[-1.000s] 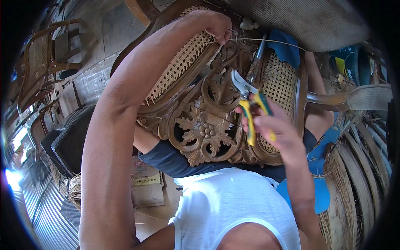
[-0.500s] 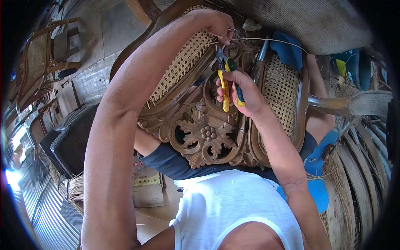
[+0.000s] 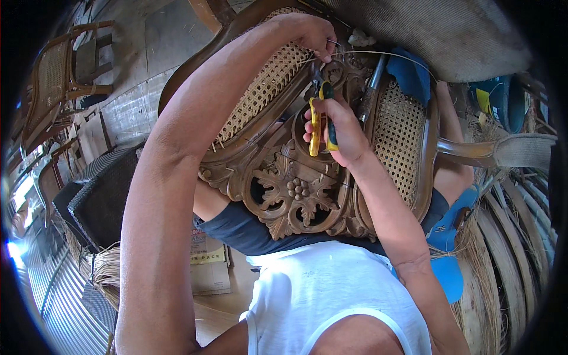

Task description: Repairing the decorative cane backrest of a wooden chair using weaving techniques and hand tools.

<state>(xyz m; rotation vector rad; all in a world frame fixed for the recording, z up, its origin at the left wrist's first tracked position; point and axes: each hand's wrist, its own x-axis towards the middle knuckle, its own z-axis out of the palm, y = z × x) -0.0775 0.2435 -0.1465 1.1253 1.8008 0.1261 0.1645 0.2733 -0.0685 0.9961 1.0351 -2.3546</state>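
Note:
My left hand (image 3: 321,42) pinches a thin cane strand (image 3: 381,52) at the top of the carved wooden chair frame (image 3: 296,189), near a short thin metal piece. My right hand (image 3: 343,127) grips yellow and green pruning shears (image 3: 316,139), their blades pointing up just below my left fingers and the strand; whether they touch it I cannot tell. The frame lies across my lap, with woven cane panels (image 3: 396,142) (image 3: 254,94) on both sides of the carving. A metal rod (image 3: 374,80) and a blue cloth (image 3: 409,76) rest on the right side.
A wooden cane chair (image 3: 50,83) stands on the left, above a dark woven piece (image 3: 97,201). Bundled fibre strips (image 3: 497,254), a blue sheet (image 3: 447,272) and a dark teal bucket (image 3: 510,103) are at the right. A grey mat (image 3: 449,29) fills the top right.
My right hand has swung up and left with the shears, bringing the blades from mid-carving up to my left fingers. My left hand stays at the strand, moved very slightly.

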